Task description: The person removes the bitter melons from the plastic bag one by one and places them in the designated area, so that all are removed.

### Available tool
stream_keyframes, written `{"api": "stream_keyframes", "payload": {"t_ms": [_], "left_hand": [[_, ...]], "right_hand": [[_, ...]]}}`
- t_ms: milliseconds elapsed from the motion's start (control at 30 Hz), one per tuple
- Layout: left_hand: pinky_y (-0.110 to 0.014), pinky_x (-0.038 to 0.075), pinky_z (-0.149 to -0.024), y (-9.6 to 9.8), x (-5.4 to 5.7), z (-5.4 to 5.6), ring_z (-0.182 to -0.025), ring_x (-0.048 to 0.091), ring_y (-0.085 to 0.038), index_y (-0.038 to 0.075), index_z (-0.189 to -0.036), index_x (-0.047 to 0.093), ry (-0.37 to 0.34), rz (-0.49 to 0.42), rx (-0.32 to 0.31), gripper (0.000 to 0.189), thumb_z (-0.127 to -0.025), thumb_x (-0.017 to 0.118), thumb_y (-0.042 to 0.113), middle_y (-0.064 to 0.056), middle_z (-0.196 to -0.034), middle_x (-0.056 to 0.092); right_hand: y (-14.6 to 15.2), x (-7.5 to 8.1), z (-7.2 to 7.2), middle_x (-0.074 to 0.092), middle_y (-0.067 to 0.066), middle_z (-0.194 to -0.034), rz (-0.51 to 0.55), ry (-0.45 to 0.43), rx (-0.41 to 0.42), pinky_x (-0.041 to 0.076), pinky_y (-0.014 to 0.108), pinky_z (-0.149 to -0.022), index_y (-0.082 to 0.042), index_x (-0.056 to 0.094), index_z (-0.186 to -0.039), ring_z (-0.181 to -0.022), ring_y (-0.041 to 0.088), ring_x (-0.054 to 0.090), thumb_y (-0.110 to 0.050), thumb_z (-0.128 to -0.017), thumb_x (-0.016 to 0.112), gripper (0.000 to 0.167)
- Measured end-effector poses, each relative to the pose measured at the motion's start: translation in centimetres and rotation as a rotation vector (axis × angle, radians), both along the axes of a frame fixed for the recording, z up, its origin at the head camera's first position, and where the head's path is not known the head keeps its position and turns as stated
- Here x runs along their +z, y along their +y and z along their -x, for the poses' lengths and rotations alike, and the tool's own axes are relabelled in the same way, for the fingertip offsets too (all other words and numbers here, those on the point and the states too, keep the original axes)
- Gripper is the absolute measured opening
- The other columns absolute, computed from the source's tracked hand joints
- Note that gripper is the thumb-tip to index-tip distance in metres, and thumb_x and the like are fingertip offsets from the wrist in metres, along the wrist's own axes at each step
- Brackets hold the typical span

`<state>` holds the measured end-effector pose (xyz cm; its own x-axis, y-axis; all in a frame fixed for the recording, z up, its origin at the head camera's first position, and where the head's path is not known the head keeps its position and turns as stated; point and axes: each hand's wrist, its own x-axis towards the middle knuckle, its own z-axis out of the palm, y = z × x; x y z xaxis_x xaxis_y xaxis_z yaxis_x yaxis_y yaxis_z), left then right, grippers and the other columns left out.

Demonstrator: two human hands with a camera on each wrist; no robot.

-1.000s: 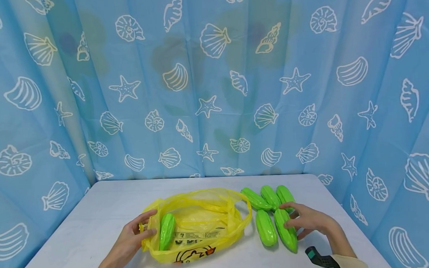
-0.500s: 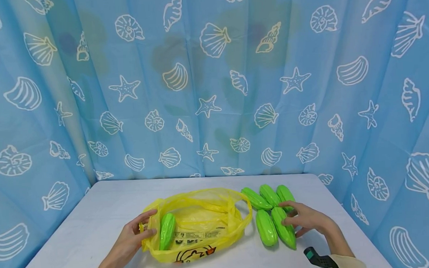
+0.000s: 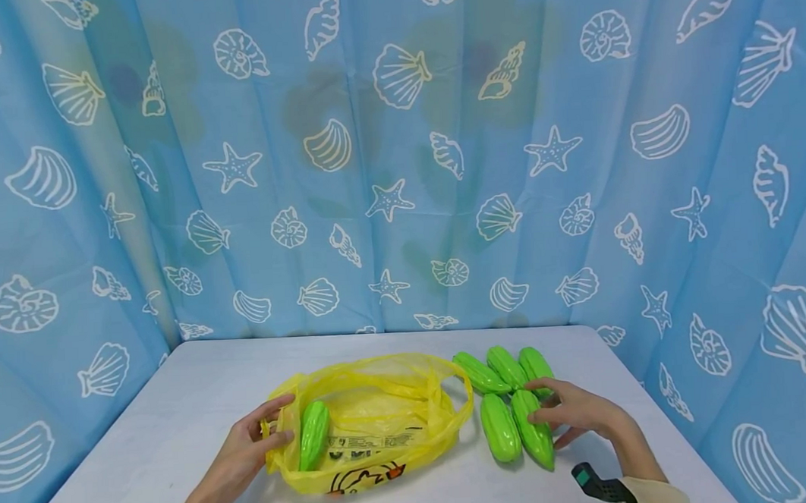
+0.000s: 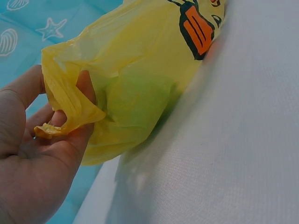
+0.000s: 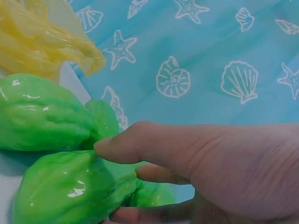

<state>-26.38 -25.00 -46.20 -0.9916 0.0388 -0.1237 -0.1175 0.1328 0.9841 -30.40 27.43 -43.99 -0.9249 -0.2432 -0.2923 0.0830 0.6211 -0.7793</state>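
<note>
My left hand [image 3: 251, 436] pinches the left edge of a yellow plastic bag [image 3: 430, 455], whose mouth spreads wide. In the left wrist view, a fold of the bag [image 4: 135, 60] passes between the thumb and fingers. One glossy green ridged gourd [image 3: 313, 435] lies inside the bag at its left end. To the right, my right hand [image 3: 578, 411] grips another green gourd [image 3: 538, 442], thumb on one side and fingers on the other. The right wrist view shows the thumb at the narrow top of this gourd [image 5: 60, 191]. Part of it is hidden by the hand.
A second green gourd [image 3: 500, 429] lies just left of the gripped one, and several more [image 3: 506, 366] sit behind, close to the bag's right handle [image 3: 464, 400]. The white table [image 3: 231, 359] ends at a blue shell-patterned curtain [image 3: 403, 244].
The gourd under my right hand has shifted slightly left along with the hand, its lower tip moving toward the neighbouring gourd. My left hand and the bag have hardly moved.
</note>
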Motion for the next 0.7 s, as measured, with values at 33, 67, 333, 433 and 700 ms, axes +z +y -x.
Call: {"api": "stream_keyframes", "payload": {"t_ms": [33, 67, 333, 433, 700], "left_hand": [[-0.027, 0.055, -0.085, 0.0, 0.0, 0.0, -0.110, 0.049, -0.022, 0.017, -0.147, 0.045, -0.001, 0.000, 0.001, 0.067, -0.086, 0.071, 0.013, -0.012, -0.134, 0.041], [-0.027, 0.055, -0.086, 0.0, 0.0, 0.0, -0.110, 0.049, -0.022, 0.017, -0.147, 0.045, -0.003, -0.001, 0.004, 0.067, -0.085, 0.071, 0.012, -0.012, -0.134, 0.041], [-0.028, 0.056, -0.085, -0.1, -0.2, 0.1, -0.108, 0.051, -0.021, 0.017, -0.147, 0.044, 0.005, -0.003, -0.004, 0.067, -0.086, 0.071, 0.012, -0.013, -0.134, 0.042], [-0.028, 0.056, -0.085, -0.1, -0.1, 0.0, -0.108, 0.051, -0.021, 0.017, -0.147, 0.044, 0.006, -0.005, -0.003, 0.067, -0.086, 0.071, 0.012, -0.013, -0.134, 0.042], [-0.027, 0.056, -0.085, 0.0, -0.3, 0.1, -0.109, 0.049, -0.021, 0.018, -0.147, 0.044, -0.003, 0.006, 0.006, 0.067, -0.087, 0.071, 0.013, -0.012, -0.136, 0.041]], "right_hand": [[0.1, 0.1, -0.1, 0.058, 0.021, -0.119, 0.001, 0.000, 0.000, 0.060, 0.045, -0.068, -0.002, 0.036, -0.147, -0.087, 0.023, 0.065, -0.027, -0.087, 0.072, 0.075], [0.1, 0.1, -0.1, 0.059, 0.021, -0.119, 0.000, 0.001, 0.001, 0.060, 0.045, -0.068, -0.002, 0.035, -0.147, -0.087, 0.023, 0.065, -0.028, -0.088, 0.071, 0.075], [0.6, 0.7, -0.1, 0.059, 0.022, -0.119, -0.013, 0.013, 0.036, 0.059, 0.045, -0.070, 0.000, 0.033, -0.148, -0.090, 0.024, 0.065, -0.032, -0.090, 0.068, 0.075], [0.7, 0.9, 0.0, 0.059, 0.022, -0.119, -0.024, 0.029, 0.054, 0.059, 0.044, -0.071, 0.001, 0.032, -0.148, -0.092, 0.024, 0.065, -0.033, -0.091, 0.067, 0.075], [0.4, 2.1, -0.5, 0.058, 0.023, -0.122, -0.038, 0.089, 0.065, 0.059, 0.042, -0.072, 0.001, 0.031, -0.149, -0.098, 0.029, 0.064, -0.037, -0.092, 0.067, 0.077]]}}
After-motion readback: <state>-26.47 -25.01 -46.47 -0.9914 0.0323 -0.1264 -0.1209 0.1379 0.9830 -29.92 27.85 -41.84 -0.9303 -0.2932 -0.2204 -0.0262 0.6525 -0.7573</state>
